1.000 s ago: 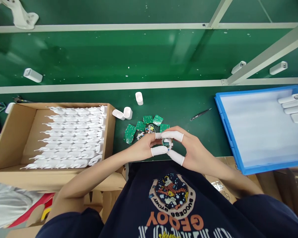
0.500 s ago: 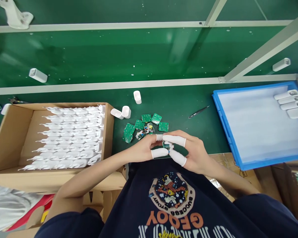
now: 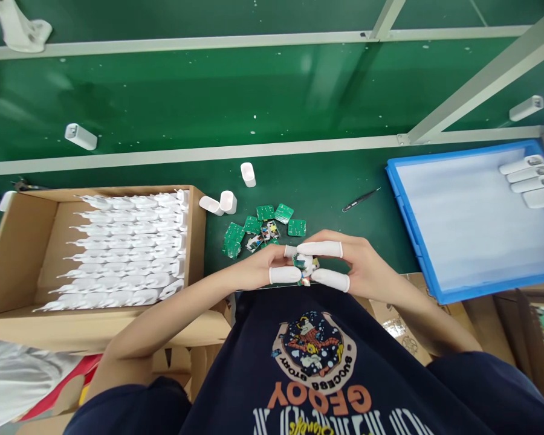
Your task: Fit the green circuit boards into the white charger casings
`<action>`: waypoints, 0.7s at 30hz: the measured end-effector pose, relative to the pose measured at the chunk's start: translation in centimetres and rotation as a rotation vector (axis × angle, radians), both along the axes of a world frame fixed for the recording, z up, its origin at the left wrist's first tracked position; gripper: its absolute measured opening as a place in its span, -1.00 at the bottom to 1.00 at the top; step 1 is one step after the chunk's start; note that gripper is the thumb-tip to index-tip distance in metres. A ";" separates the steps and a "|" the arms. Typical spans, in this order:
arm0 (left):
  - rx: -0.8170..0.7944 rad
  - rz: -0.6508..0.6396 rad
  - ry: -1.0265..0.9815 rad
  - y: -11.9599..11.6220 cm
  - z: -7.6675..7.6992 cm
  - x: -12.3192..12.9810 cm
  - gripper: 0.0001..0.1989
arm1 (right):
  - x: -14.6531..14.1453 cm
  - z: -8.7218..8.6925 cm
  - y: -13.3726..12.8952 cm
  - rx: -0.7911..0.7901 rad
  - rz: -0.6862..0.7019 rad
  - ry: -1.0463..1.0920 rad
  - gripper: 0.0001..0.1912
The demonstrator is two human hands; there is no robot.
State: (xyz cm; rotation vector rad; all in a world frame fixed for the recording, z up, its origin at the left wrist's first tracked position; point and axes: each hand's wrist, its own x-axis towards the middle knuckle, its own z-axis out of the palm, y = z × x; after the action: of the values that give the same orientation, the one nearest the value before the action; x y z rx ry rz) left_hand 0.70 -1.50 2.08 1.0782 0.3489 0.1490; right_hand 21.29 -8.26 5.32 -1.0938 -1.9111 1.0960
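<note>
Between my two hands, close to the table's front edge, is a small circuit board with white and coloured parts on it. My left hand pinches it from the left, with white finger cots on the thumb and a finger. From the right, my right hand grips the same board with its cotted thumb and finger. The fingertips hide part of the board. Just beyond my left hand lie several green circuit boards, some face down and some showing their components.
A cardboard box at left holds rows of white housings. Three white shells stand or lie behind the boards. Tweezers rest on the green table. A blue tray at right contains several white casings.
The board in my hands has been turned, and more of its components show now. My right thumb and finger have shifted slightly. The view has moved a little.
</note>
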 end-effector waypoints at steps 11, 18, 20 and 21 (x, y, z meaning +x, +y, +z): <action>0.003 0.009 0.018 -0.2 -0.4 0.3 -0.50 | -1.9 1.2 -1.4 0.112 -0.151 -0.276 -0.58; 0.036 -0.018 0.029 -0.1 -0.5 0.1 -0.49 | -2.0 0.1 -1.7 0.353 -0.231 -0.287 -0.55; 0.028 -0.028 0.027 -0.1 -0.6 0.1 -0.49 | -1.9 0.0 -1.7 0.349 -0.221 -0.254 -0.56; 0.025 -0.028 0.031 -0.1 -0.6 0.1 -0.48 | -1.9 0.0 -1.7 0.342 -0.217 -0.236 -0.57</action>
State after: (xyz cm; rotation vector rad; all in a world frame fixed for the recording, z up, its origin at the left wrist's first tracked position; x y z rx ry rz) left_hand 0.81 -1.62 1.45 1.1107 0.3601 0.1117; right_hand 19.37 -9.93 5.28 -1.2361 -2.0082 0.5152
